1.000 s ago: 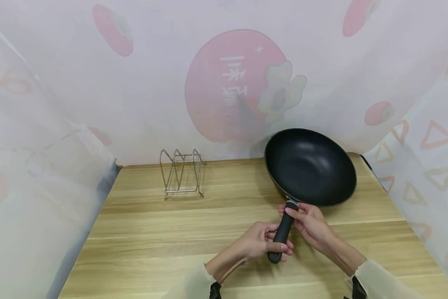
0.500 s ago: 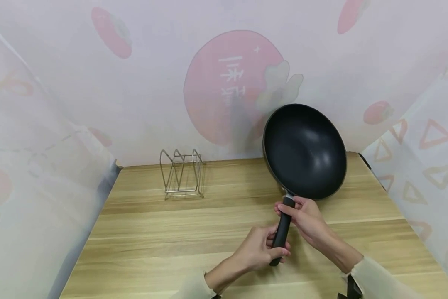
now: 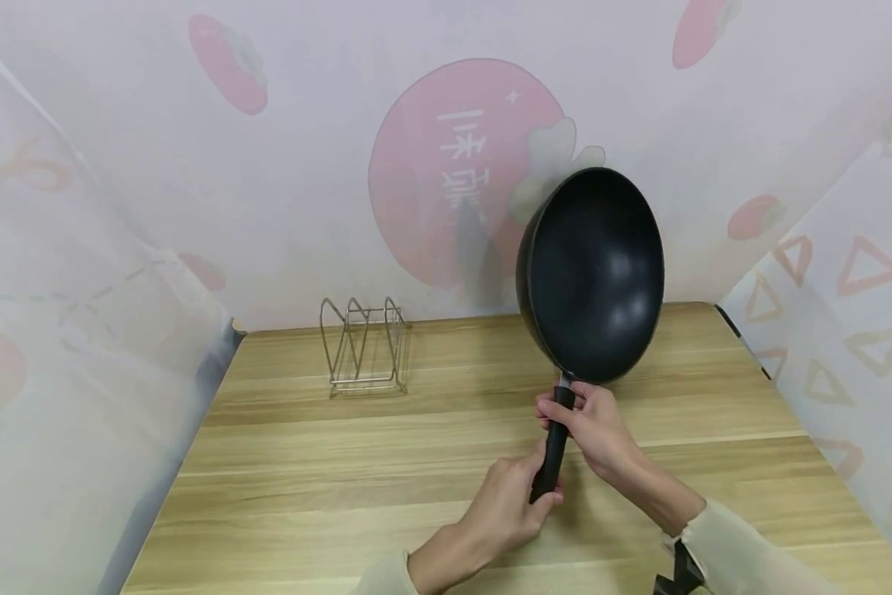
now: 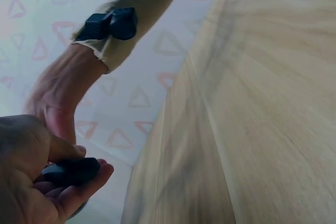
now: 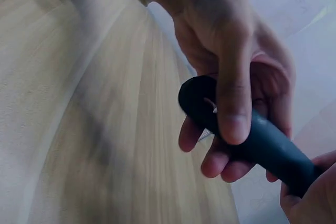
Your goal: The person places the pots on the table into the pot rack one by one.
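A black wok (image 3: 594, 277) is held up over the right part of the table, tilted so that its hollow faces me and a little rightward. My right hand (image 3: 600, 431) pinches the upper end of its black handle (image 3: 553, 450), close to the pan. Lower down, my left hand (image 3: 501, 504) grips the handle's end. In the right wrist view, the left hand (image 5: 236, 51) has its thumb across the handle and fingers curled beneath. The left wrist view shows the handle's end (image 4: 71, 172) between the left thumb and fingers.
A wire rack (image 3: 364, 347) with upright loops stands at the back left of the wooden table (image 3: 304, 463). Printed cloth (image 3: 304, 207) hangs behind the table and along both sides.
The wok has risen and tipped more upright, turning to show its left outer side. Both hands have moved slightly left along with it, still holding the handle. The rack has stayed put.
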A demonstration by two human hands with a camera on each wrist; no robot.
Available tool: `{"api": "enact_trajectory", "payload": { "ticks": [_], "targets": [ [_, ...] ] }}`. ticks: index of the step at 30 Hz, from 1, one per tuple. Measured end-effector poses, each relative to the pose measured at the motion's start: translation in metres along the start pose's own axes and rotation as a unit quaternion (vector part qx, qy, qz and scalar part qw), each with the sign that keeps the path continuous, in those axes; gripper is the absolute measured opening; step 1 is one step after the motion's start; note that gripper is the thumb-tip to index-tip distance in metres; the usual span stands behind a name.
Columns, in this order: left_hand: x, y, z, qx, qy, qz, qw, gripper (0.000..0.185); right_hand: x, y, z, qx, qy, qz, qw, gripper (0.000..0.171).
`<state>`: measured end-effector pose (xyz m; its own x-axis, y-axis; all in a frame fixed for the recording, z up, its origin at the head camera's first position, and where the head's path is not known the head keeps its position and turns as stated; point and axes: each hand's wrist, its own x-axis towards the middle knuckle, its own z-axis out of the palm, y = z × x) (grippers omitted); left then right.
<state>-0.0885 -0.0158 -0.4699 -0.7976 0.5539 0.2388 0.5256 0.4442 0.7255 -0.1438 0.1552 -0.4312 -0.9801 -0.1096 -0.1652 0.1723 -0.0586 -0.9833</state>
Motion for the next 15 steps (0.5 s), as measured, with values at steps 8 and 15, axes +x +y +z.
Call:
{"api": "enact_trajectory", "payload": {
  "ticks": [8,15],
  "targets": [
    [-0.008,-0.004,-0.002,0.086,0.041,0.043,0.9945,0.057,-0.002,-0.010,0.011,-0.006,-0.018,-0.013,1.000,0.040],
    [-0.014,-0.005,-0.007,0.118,0.068,0.058,0.9889,0.059,-0.002,-0.011,0.020,0.016,-0.035,-0.013,0.999,0.045]
  ]
}}
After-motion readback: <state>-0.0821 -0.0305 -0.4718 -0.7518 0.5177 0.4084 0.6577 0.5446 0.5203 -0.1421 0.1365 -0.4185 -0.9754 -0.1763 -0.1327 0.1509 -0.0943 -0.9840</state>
